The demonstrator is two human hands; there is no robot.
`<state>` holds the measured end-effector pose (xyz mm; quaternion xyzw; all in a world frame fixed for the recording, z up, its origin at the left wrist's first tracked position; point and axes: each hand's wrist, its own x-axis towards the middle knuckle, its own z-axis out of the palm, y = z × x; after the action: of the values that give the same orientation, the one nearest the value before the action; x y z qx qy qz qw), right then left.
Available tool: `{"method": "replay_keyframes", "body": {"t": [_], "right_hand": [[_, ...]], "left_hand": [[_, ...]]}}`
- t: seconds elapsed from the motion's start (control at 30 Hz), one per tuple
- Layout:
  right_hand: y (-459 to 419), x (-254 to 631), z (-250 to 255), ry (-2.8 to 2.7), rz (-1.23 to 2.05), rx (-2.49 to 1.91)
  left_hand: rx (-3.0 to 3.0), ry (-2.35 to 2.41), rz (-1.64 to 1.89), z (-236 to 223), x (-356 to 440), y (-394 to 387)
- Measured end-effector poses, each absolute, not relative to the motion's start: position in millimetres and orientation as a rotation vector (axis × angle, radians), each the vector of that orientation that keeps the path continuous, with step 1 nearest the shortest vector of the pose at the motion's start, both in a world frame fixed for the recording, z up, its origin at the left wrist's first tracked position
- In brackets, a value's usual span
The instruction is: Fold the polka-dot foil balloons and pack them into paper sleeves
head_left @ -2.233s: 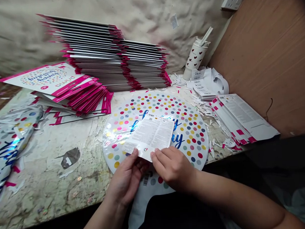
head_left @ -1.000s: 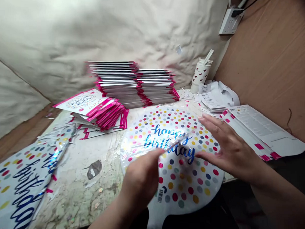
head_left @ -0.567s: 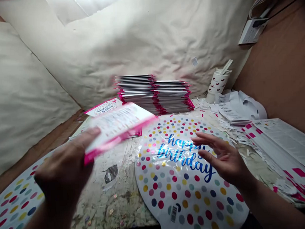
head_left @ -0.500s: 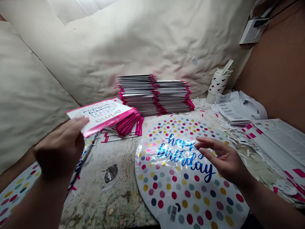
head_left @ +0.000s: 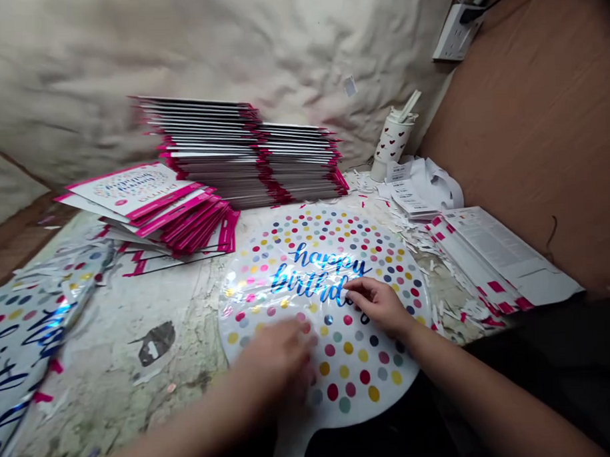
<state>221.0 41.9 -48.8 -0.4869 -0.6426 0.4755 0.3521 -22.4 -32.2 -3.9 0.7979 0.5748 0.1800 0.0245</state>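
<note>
A flat foil balloon (head_left: 306, 255) with coloured dots and blue "happy birthday" lettering lies in front of me, its narrow neck over the table's near edge. My right hand (head_left: 380, 307) is over the lettering, thumb and forefinger drawn together; anything between the tips is too small to make out. Low over the balloon's left half is my left hand (head_left: 284, 356), its fingers smeared by motion. A fanned pile of pink-edged printed packets (head_left: 184, 219) rests to the left, with a "happy birthday" packet (head_left: 128, 190) on top.
Tall stacks of pink-edged packets (head_left: 252, 157) stand at the back. More dotted balloons (head_left: 23, 338) lie at the left. On the right are a heart-patterned cup (head_left: 392, 139), a strip of labels (head_left: 414, 191), paper scraps and a printed white sheet (head_left: 506, 248). A power socket (head_left: 455, 33) is on the wall.
My left hand has let go of the packet, now on the pile, and moved right over the balloon. My right hand's fingers have drawn together. The view has swung rightward.
</note>
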Motion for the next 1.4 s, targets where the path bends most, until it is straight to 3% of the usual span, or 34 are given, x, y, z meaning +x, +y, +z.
{"method": "replay_keyframes", "body": {"t": [0.1,0.17,0.33,0.5,0.63,0.8,0.9,0.97,1.1,1.3,1.4], "right_hand": [[39.8,223.1,-54.5,-1.661,1.243,-1.223],[37.5,224.6,-51.8,-1.697,1.244,-1.209],[28.2,230.9,-33.3,-1.858,1.265,-1.242],[6.9,224.7,0.1,-2.425,1.539,-0.984],[-7.0,207.7,6.4,-2.640,1.132,-1.112],[2.6,213.6,-2.6,-2.239,1.324,-1.162],[1.4,222.9,3.9,-2.077,1.292,-1.118],[-10.2,225.5,6.5,-2.127,1.183,-1.046],[-40.8,234.8,-13.2,-2.497,0.804,-0.857],[-18.9,302.6,-51.1,-2.293,0.398,-1.630],[10.0,336.5,-49.0,-2.296,0.501,-1.529]], "left_hand": [[2.931,1.017,0.616,-32.6,17.0,-78.1],[3.037,0.802,0.630,-40.1,24.6,-91.2],[2.440,1.059,0.442,-31.0,16.5,-77.1],[1.617,1.239,0.054,-2.1,17.8,-35.6],[1.824,1.328,0.083,13.8,21.6,-20.3],[2.162,1.485,-0.056,24.7,-34.5,-25.7],[2.446,1.757,0.249,30.4,-77.4,-26.6],[2.636,1.629,0.386,24.2,-89.2,-27.7],[2.753,1.188,0.204,-17.2,-80.4,-36.6],[2.735,1.097,0.295,-48.9,-76.4,-47.1],[2.654,1.146,0.293,-45.0,-92.6,-41.7]]}}
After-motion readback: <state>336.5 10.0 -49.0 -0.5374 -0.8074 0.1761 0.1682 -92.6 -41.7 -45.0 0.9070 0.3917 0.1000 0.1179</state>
